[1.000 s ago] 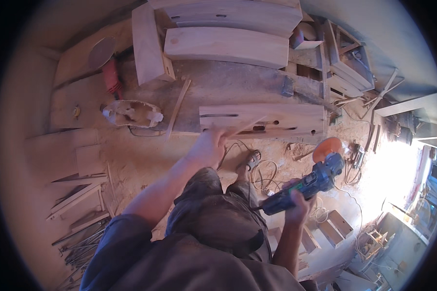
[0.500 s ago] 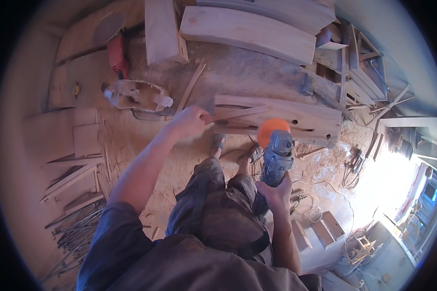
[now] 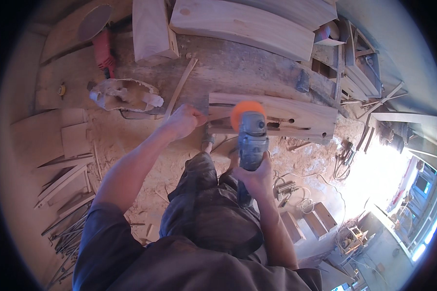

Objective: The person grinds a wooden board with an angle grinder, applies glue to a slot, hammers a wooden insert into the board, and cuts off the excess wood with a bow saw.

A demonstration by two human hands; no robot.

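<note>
My right hand (image 3: 257, 178) is wrapped round the body of a grey-blue angle grinder (image 3: 253, 143), which has an orange disc (image 3: 245, 109) at its far end. The disc overlaps a thin wooden strip (image 3: 220, 116) in the view; whether they touch I cannot tell. My left hand (image 3: 183, 121) is closed, pinching the strip's left end. Beneath the strip lies a pale wooden board (image 3: 306, 110) with several dark holes and slots, at the near edge of the workbench (image 3: 228, 63). Part of the strip is hidden behind the disc and grinder.
Large wooden pieces (image 3: 243, 26) lie across the back of the bench. At the left are a red power tool (image 3: 103, 51) with a big disc and a torn, whitish, dusty bag (image 3: 124, 94). Metal rods (image 3: 70, 240) lie lower left; a pale cable (image 3: 325, 182) crosses the sawdust-covered floor.
The grinder in my right hand has moved left and slightly away from me, its disc now over the wooden strip. My left hand keeps its hold on the strip. The view has shifted slightly.
</note>
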